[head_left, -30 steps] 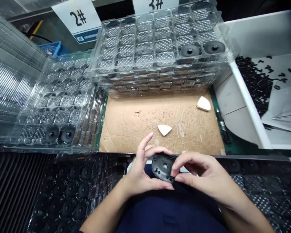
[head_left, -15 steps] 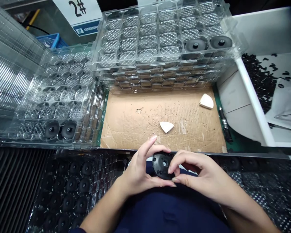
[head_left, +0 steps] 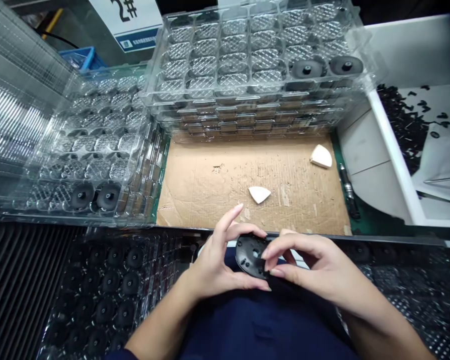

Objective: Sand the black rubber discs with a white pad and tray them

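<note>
Just in front of the bench edge, my left hand (head_left: 225, 260) grips a round black plastic disc (head_left: 247, 257) by its rim, thumb below and fingers above. The disc has a hole near its middle and small raised details on the face turned up. My right hand (head_left: 303, 260) is at the disc's right side, thumb and fingertips pinched together against its edge. Whatever lies between those fingertips is too small or hidden to make out. Beyond the hands, a white rounded-triangle piece (head_left: 259, 194) lies on the cardboard sheet (head_left: 195, 185).
Stacked clear trays (head_left: 243, 95) stand at the back, with two black discs in the top one's front right. Another tray stack (head_left: 93, 145) is left. A second white piece (head_left: 321, 156), a black pen-like tool (head_left: 347, 187) and a white bin (head_left: 392, 150) of small black parts are right.
The disc has tilted slightly in my left hand, showing more of its face. My right fingertips have shifted a little right along its edge. The whole view has moved slightly.
</note>
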The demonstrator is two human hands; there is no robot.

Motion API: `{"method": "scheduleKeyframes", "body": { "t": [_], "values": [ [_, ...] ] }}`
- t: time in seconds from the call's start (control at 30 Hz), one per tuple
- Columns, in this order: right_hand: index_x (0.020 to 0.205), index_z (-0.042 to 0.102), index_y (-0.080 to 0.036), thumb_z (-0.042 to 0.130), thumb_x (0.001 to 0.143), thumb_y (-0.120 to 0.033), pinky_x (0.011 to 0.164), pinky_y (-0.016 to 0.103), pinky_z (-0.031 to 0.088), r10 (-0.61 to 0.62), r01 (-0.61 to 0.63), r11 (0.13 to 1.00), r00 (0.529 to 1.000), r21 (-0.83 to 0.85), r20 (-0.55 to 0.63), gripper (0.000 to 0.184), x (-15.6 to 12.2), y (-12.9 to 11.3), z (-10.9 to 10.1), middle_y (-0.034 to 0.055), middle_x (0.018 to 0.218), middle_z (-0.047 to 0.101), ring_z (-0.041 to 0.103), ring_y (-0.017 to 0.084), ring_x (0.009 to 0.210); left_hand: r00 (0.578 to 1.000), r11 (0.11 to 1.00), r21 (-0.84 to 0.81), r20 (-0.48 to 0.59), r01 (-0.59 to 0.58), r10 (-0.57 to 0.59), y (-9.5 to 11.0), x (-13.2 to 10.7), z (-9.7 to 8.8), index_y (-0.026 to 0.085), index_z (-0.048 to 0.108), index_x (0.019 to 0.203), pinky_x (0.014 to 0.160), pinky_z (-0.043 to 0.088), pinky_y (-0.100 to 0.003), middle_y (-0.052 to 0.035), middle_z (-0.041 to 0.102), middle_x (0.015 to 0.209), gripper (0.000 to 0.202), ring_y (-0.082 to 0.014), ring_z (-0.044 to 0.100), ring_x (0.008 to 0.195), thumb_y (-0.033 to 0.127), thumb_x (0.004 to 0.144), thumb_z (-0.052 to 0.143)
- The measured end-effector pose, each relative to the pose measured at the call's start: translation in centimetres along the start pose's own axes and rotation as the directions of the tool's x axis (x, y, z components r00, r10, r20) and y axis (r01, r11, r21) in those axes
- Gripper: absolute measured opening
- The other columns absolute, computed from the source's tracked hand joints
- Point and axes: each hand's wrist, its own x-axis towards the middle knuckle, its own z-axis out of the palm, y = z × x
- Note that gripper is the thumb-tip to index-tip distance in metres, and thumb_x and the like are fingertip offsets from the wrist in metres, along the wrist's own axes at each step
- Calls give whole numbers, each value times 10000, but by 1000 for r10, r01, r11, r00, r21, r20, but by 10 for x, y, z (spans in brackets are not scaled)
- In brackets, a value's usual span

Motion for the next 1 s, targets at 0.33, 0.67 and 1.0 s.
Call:
{"method": "scheduleKeyframes", "body": {
  "t": [0.33, 0.67, 1.0],
  "values": [
    [801, 736, -211, 721, 790, -264, 626, 211, 418, 57, -66, 993, 994, 102, 92, 56, 5, -3, 0, -6, 729, 667, 567, 108, 673, 939, 902, -279, 204, 328, -278, 8, 2, 0, 298, 163, 1408, 1009, 359, -424, -58, 649, 1072, 1053, -235, 605, 1057, 292, 597, 835],
    [783, 717, -185, 761, 742, -235, 657, 189, 508, 153, -161, 938, 987, 308, 49, 78, -2, 6, 4, 17, 763, 695, 649, 112, 694, 961, 943, -213, 160, 255, -224, 7, 1, 3, 294, 172, 1411, 1032, 342, -459, -98, 637, 1126, 1065, -256, 589, 1100, 266, 582, 841],
    [906, 691, -188, 619, 816, -383, 601, 257, 502, -53, -27, 976, 933, -216, -355, 227, 6, 44, -26, 75, 847, 660, 602, 150, 636, 827, 819, -120, 105, 561, -552, 9, -6, -8, 139, 551, 523, 474, 359, -206, 28, 519, 488, 475, -84, 457, 471, 568, 606, 737]
  ]
}}
